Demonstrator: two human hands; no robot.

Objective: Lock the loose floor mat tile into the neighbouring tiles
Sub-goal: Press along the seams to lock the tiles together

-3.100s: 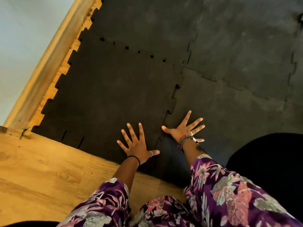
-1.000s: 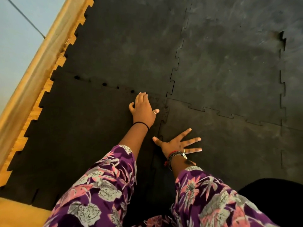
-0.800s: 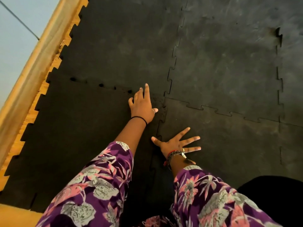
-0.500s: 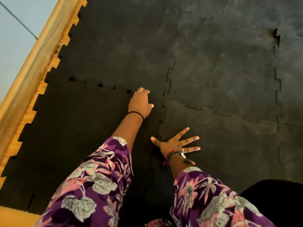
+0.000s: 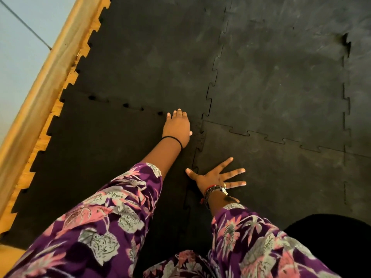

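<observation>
The loose black floor mat tile [image 5: 100, 157] lies at the lower left, its toothed edges meeting black neighbouring tiles. My left hand [image 5: 177, 127] lies flat near its far right corner, fingers together, fingertips on the seam with the far tile [image 5: 150, 57]. Small gaps [image 5: 126, 105] show along that far seam to the left of my fingers. My right hand [image 5: 216, 177] is spread flat on the right tile [image 5: 281, 177], thumb touching the seam between it and the loose tile. Neither hand holds anything.
A wooden skirting board [image 5: 40, 87] and a strip of wood floor [image 5: 66, 85] run along the left edge below a pale wall [image 5: 18, 57]. More black tiles [image 5: 281, 77] cover the floor ahead and right. A dark shape [image 5: 331, 243] sits at the lower right.
My left hand has flattened from a curled fist, its fingers reaching further onto the far seam. Earlier it moved from the near seam up to this corner. My right hand stays spread in place.
</observation>
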